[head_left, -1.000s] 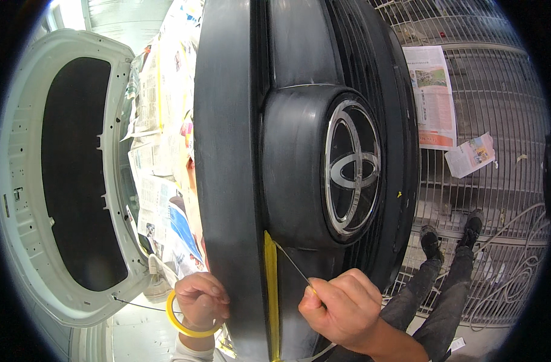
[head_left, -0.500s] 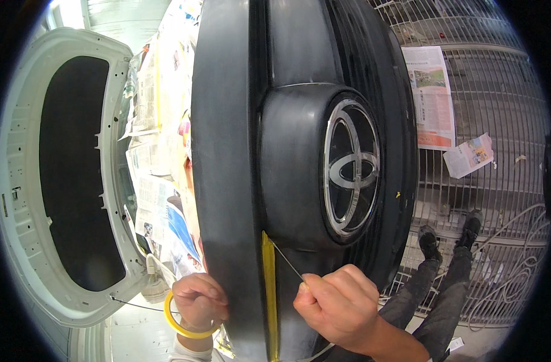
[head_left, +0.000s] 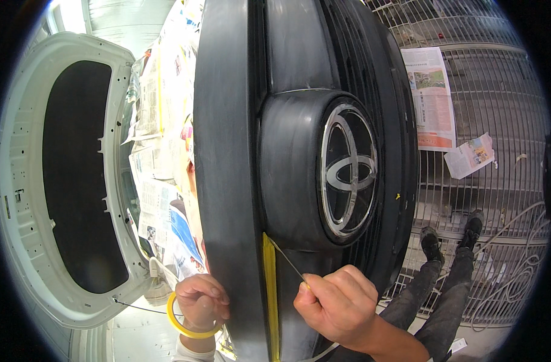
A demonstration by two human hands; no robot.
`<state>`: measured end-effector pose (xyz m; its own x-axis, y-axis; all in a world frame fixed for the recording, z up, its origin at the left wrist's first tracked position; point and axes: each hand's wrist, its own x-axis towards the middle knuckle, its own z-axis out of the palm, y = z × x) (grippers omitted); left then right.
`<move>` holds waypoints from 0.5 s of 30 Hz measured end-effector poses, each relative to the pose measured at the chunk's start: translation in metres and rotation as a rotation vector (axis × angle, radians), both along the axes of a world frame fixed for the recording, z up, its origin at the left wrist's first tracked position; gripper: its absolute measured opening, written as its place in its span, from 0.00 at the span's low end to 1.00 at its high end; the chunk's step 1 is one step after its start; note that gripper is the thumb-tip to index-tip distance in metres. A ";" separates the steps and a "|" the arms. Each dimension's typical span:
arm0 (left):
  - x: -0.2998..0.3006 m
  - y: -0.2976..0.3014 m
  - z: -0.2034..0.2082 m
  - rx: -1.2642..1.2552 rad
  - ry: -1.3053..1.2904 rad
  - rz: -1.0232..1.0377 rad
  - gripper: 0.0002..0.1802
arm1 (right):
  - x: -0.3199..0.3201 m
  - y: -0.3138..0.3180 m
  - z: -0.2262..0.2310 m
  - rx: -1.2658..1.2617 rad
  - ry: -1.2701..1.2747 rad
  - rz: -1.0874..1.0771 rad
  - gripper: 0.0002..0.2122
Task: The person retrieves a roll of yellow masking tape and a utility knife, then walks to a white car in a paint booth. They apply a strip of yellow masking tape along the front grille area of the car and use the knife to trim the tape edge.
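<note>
A strip of yellow masking tape runs along the groove of a large black car front panel. My right hand pinches a thin, straight metal tool. Its tip meets the tape's far end, beside the raised housing of a chrome oval emblem. The tool's exact kind is unclear. At the panel's left edge rests my left hand, its fingers loosely curled with nothing seen in them. A roll of yellow tape hangs round that hand near the wrist.
Newspaper sheets cover the area left of the panel. Beyond them stands a white vehicle door or tailgate with a dark window. On the right, a metal floor grating carries a newspaper page, a paper scrap and a coiled hose.
The view has shifted slightly, so the emblem sits a little lower and further left. Both hands and the thin tool keep nearly the same place and grip.
</note>
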<state>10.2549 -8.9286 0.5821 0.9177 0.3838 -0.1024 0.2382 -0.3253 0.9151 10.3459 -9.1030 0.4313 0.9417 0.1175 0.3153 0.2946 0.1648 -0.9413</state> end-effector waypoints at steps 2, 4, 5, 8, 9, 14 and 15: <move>0.001 -0.001 0.001 0.010 0.004 -0.004 0.14 | 0.001 -0.001 0.000 -0.014 -0.007 0.018 0.10; 0.001 -0.004 0.002 0.019 0.030 0.077 0.12 | 0.002 -0.001 0.000 -0.038 -0.108 0.034 0.10; 0.002 -0.005 0.002 0.013 0.034 0.096 0.11 | 0.002 -0.001 0.000 -0.051 -0.157 0.042 0.10; 0.003 -0.007 0.003 -0.012 0.032 0.104 0.11 | 0.000 0.000 0.000 -0.034 -0.018 0.005 0.10; 0.003 -0.007 0.003 -0.005 0.040 0.103 0.11 | 0.000 0.000 0.000 -0.021 -0.010 0.006 0.10; 0.002 -0.007 0.002 -0.003 0.027 0.109 0.12 | 0.000 0.001 0.001 -0.007 -0.007 -0.004 0.10; 0.002 -0.007 0.002 0.004 0.034 0.112 0.13 | 0.001 0.001 0.001 -0.011 -0.010 0.004 0.10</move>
<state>10.2571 -8.9353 0.5845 0.8651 0.4844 -0.1305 0.3038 -0.2987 0.9047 10.3471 -9.1019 0.4323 0.9382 0.1244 0.3230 0.3030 0.1558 -0.9402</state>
